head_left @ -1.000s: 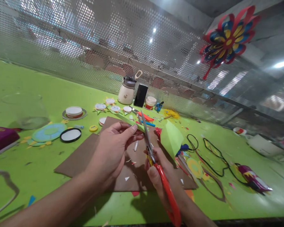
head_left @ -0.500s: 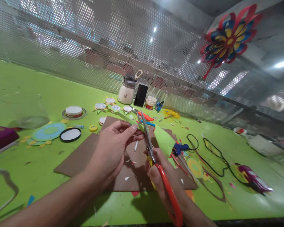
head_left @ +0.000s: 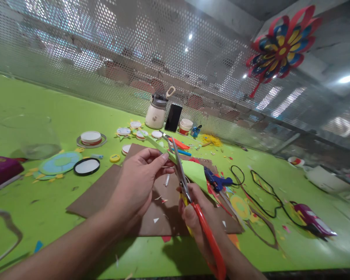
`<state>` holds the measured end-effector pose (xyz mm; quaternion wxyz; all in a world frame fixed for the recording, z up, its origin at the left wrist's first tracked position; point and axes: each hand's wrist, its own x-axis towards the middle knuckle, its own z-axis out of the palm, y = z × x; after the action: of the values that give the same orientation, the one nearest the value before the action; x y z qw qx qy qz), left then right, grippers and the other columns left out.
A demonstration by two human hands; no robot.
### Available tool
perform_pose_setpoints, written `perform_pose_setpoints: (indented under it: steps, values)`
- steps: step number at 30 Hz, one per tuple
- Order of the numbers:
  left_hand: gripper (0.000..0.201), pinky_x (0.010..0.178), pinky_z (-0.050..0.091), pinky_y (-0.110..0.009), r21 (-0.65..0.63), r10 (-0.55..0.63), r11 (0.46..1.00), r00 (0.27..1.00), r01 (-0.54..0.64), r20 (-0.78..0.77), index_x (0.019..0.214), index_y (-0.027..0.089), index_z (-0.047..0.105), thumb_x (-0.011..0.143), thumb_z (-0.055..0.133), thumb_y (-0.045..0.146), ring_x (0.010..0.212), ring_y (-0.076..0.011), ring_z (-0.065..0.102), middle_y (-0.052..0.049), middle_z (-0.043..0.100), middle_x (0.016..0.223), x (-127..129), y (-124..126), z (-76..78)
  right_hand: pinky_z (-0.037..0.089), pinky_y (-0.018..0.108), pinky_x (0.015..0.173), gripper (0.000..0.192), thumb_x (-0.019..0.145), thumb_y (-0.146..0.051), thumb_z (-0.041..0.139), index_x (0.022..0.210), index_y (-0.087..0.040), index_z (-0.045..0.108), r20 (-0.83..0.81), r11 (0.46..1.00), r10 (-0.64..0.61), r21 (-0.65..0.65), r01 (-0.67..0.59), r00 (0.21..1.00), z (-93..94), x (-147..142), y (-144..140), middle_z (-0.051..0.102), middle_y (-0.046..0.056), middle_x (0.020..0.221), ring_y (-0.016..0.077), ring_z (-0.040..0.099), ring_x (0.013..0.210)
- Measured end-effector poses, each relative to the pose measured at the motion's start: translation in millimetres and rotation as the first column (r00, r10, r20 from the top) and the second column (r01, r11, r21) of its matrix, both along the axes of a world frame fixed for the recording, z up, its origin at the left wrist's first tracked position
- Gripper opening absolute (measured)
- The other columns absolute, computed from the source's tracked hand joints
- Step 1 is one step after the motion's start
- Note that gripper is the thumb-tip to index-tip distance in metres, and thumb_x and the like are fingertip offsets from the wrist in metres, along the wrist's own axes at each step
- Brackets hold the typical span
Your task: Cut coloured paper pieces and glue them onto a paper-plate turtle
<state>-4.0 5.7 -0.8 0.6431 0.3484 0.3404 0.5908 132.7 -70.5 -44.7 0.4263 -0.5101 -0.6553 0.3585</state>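
Observation:
My left hand (head_left: 137, 186) pinches a thin green paper strip (head_left: 160, 147) between thumb and fingers, above a brown cardboard sheet (head_left: 99, 194). My right hand (head_left: 192, 212) grips red-handled scissors (head_left: 205, 233), whose blades (head_left: 177, 165) point up through the paper. The wider part of the green paper (head_left: 196, 173) hangs to the right of the blades, drooping toward a blue glue gun (head_left: 217, 181).
On the green table (head_left: 41, 101) lie paper discs, round lids (head_left: 90, 137), a black-rimmed ring (head_left: 86, 166), a cream jar (head_left: 156, 112), a black phone (head_left: 173, 117), black cable (head_left: 259, 194) and a purple tool (head_left: 312, 221). A perforated metal wall stands behind; a paper flower (head_left: 281, 42) hangs there.
The wide green paper flap to the right of the blades has dropped lower and flatter, uncovering the blue glue gun. Both hands have barely moved.

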Motion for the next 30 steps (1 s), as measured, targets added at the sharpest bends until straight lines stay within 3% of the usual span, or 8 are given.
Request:
perform_pose_setpoints:
  steps: [18, 30]
  values:
    - [0.015, 0.058, 0.052, -0.021, 0.052, 0.029, 0.998, 1.000, -0.030, 0.012, 0.073, 0.013, 0.059, 0.066, 0.073, 0.014, 0.056, -0.0103, 0.060, 0.001, 0.064, 0.062, 0.2, 7.4, -7.5, 0.031, 0.022, 0.047, 0.043, 0.087, -0.057, 0.044, 0.110, -0.020, 0.049, 0.037, 1.000, -0.016, 0.016, 0.015, 0.999, -6.5, 2.4, 1.5, 0.047, -0.002, 0.069, 0.0102, 0.039, 0.053]
    - [0.016, 0.060, 0.051, -0.022, 0.055, 0.032, 0.998, 0.999, -0.031, -0.027, 0.074, 0.013, 0.059, 0.067, 0.073, 0.016, 0.055, -0.0098, 0.060, 0.001, 0.064, 0.063, -0.6, 8.0, -9.0, 0.028, 0.020, 0.044, 0.049, 0.085, -0.062, 0.045, 0.108, -0.019, 0.049, -0.054, 0.999, -0.016, -0.047, 0.013, 0.998, -10.6, 1.8, 0.6, 0.044, -0.003, 0.065, 0.0086, 0.035, 0.050]
